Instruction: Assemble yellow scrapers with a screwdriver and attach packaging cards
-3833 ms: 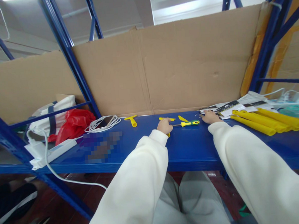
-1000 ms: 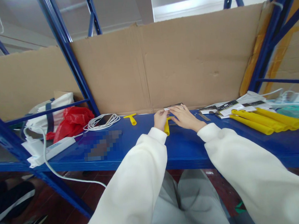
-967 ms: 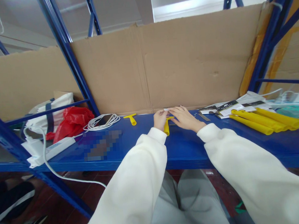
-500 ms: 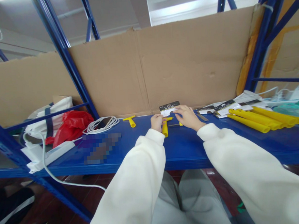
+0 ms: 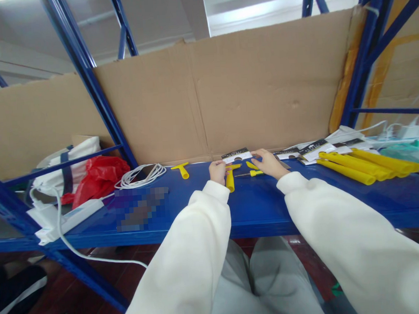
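Observation:
A small packet with a black-and-white printed header card is in front of me near the cardboard wall. My left hand is closed, its fingertips pinching the packet's near left corner. At the packet's right edge my right hand has thumb and fingers bent together on it. A yellow T-shaped handle lies beside my left fingers. Just below my right hand are a small yellow piece and a screwdriver with a yellow handle and thin shaft.
On the blue shelf, several yellow tubular handles and carded packets lie right. Another yellow T-shaped handle, a coiled white cable, a red bag and a white power strip sit left.
The packet has tilted lower and flatter. My right hand has drawn back rightward from the packet's face to its edge, uncovering the screwdriver handle and small yellow piece.

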Motion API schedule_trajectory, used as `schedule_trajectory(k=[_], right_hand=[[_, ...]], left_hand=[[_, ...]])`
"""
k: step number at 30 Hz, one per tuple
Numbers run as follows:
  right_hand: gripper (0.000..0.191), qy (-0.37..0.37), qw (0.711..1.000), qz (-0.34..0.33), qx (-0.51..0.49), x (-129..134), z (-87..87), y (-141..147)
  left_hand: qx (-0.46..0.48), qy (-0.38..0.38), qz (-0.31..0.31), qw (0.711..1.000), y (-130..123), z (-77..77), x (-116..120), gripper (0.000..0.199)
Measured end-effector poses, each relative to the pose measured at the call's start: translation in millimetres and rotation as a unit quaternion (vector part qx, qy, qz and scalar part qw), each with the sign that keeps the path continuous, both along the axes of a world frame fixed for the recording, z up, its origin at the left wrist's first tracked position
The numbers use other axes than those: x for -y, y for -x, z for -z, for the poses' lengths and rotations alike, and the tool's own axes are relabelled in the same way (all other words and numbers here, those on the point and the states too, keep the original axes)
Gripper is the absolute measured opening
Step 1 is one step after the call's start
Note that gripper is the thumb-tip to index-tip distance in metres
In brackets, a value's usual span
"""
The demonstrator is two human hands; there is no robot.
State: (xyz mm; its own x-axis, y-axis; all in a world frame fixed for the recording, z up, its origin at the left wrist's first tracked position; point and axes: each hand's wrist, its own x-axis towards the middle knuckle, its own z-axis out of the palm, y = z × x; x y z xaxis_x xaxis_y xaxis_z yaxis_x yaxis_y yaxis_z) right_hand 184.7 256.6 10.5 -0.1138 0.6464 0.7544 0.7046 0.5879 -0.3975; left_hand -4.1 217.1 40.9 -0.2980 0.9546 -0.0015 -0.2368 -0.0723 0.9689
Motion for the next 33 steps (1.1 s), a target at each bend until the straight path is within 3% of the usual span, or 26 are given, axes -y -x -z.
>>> schedule_trajectory(k=[6, 13, 17, 25, 33], right_hand=[[0.023, 0.027, 0.993, -0.059, -0.094, 2.0, -3.1, 1.8], [0.024, 0.121, 0.963, -0.114, -0.210, 7.5, -4.9, 8.5], [0.033, 0.173, 0.944, -0.121, -0.254, 14.3, -7.6, 10.3], [0.034, 0.192, 0.934, -0.099, -0.283, 20.7, -12.1, 11.9], [0.024, 0.236, 0.912, -0.093, -0.321, 28.2, -17.1, 12.7]], left_hand=[[0.004, -0.007, 0.016, 1.000, 0.8, -1.5, 1.7, 0.015], [0.009, -0.015, 0.021, 1.000, 1.8, -2.4, 2.3, 0.011], [-0.007, -0.006, 0.030, 1.000, 1.8, -1.7, 4.0, 0.011], [-0.040, 0.011, 0.063, 0.997, 1.0, -0.7, 5.4, 0.008], [-0.133, -0.005, 0.021, 0.991, 0.4, 4.5, -0.8, 0.012]])
